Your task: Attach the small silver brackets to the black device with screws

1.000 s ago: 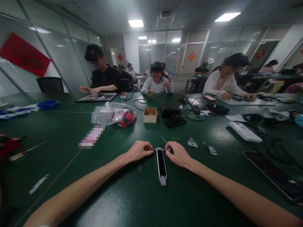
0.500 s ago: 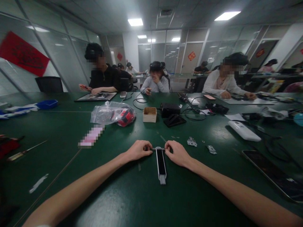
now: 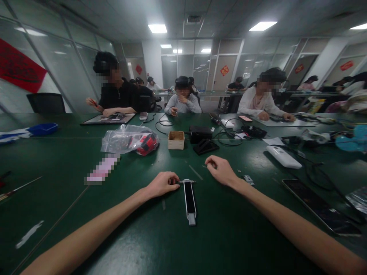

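- Left hand (image 3: 163, 185) pinches one end of a thin bar (image 3: 191, 181), seemingly steadying it across the device (image 3: 189, 198)
- The device lies between both hands on the desk (image 3: 129, 236)
- Right hand (image 3: 222, 170) curls; cannot tell if it grips anything

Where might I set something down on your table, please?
The table looks bare between the strip and the right forearm, and between the left forearm and the seam. It is crowded beyond the right forearm, with the dark slab and white case, and around the black box.
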Demonstrator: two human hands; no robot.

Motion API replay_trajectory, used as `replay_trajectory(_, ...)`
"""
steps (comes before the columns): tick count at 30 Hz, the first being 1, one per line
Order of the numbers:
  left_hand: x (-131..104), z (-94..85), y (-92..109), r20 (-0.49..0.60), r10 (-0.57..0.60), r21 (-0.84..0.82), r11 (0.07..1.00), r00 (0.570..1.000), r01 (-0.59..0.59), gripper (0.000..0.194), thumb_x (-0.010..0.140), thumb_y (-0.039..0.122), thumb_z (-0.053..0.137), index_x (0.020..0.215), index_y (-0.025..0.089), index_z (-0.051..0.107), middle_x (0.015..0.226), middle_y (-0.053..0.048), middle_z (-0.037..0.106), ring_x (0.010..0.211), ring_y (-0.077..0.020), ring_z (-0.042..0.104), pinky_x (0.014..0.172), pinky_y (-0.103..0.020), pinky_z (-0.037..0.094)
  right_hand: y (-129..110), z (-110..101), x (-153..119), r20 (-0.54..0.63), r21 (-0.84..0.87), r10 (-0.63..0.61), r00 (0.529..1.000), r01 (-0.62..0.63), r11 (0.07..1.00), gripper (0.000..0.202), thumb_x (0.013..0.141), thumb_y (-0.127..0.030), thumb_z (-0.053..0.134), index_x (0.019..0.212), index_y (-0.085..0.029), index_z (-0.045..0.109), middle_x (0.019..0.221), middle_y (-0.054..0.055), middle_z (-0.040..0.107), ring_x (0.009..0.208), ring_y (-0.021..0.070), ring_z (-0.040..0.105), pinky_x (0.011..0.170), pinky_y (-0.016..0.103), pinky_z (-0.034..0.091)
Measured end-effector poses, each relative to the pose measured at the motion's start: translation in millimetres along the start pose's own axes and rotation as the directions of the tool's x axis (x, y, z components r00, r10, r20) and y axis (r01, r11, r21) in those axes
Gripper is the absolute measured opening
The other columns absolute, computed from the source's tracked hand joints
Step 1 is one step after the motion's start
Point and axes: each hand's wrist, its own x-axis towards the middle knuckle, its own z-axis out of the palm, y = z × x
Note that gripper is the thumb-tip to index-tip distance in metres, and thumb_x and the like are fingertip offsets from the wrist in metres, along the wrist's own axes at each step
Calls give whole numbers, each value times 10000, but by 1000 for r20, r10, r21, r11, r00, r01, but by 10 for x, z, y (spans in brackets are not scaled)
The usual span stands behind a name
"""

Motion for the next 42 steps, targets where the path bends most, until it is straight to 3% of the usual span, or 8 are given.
replay_trajectory(4, 6, 3, 15, 2, -5, -3, 1000, 1000, 5, 221, 767, 321, 587, 907, 168, 661, 738, 5, 610, 645, -127, 551, 596, -210, 400, 391, -482, 201, 158, -188, -6, 987, 36, 981, 180, 796, -208, 475, 865, -162, 635, 841, 47, 651, 741, 165, 571, 662, 246, 401)
replay_trajectory(6, 7, 10, 14, -3, -2, 0, 1000, 1000, 2, 211, 764, 308, 586, 903, 168, 661, 731, 8, 607, 640, -125, 547, 598, -210, 399, 600, -605, 237, 263, -276, 51, 964, 25, 961, 194, 797, -220, 496, 898, -164, 652, 895, 57, 664, 786, 178, 589, 679, 243, 412)
replay_trajectory(9, 6, 18, 4, -9, 8, 3, 1000, 1000, -8, 202, 769, 299, 582, 902, 167, 657, 728, 12, 601, 639, -121, 541, 602, -208, 398, 848, -592, 233, 377, -315, 114, 919, 11, 949, 242, 820, -234, 499, 1002, -172, 646, 952, 60, 669, 839, 182, 606, 728, 245, 430)
replay_trajectory(13, 4, 20, -14, -14, 9, 15, 1000, 1000, -9, 197, 775, 299, 581, 906, 171, 652, 740, 11, 597, 645, -118, 538, 601, -205, 396, 1011, -431, 215, 471, -293, 108, 875, 40, 955, 265, 818, -211, 512, 1044, -188, 648, 990, 53, 668, 873, 182, 615, 763, 246, 439)
replay_trajectory(18, 3, 30, -27, -15, 19, 19, 1000, 1000, -19, 202, 775, 312, 592, 907, 171, 650, 750, 9, 597, 654, -119, 541, 602, -205, 396, 1088, -362, 234, 483, -301, 120, 867, 37, 953, 215, 814, -205, 518, 956, -192, 679, 970, 51, 679, 891, 187, 616, 779, 245, 435)
replay_trajectory(26, -2, 48, -47, -21, 14, 13, 1000, 1000, -14, 217, 770, 321, 604, 924, 176, 654, 746, 14, 597, 630, -112, 530, 591, -202, 390, 1050, -385, 233, 487, -337, 157, 859, 19, 941, 187, 800, -208, 523, 867, -174, 694, 886, 75, 692, 811, 205, 629, 676, 248, 445)
replay_trajectory(33, -6, 27, -14, -14, 16, -2, 1000, 1000, -16, 218, 767, 315, 604, 922, 169, 656, 734, 13, 596, 623, -112, 526, 585, -202, 388, 1030, -400, 243, 515, -336, 175, 839, 10, 942, 172, 776, -192, 560, 850, -214, 713, 915, 49, 707, 871, 203, 633, 740, 251, 437)
replay_trajectory(42, -14, 17, 10, -14, 9, -3, 1000, 1000, -9, 212, 766, 304, 606, 921, 168, 655, 738, 12, 599, 631, -115, 529, 592, -201, 391, 1034, -411, 221, 503, -372, 291, 814, -100, 923, 138, 749, -204, 554, 722, -176, 687, 744, 42, 698, 689, 165, 642, 573, 211, 419)
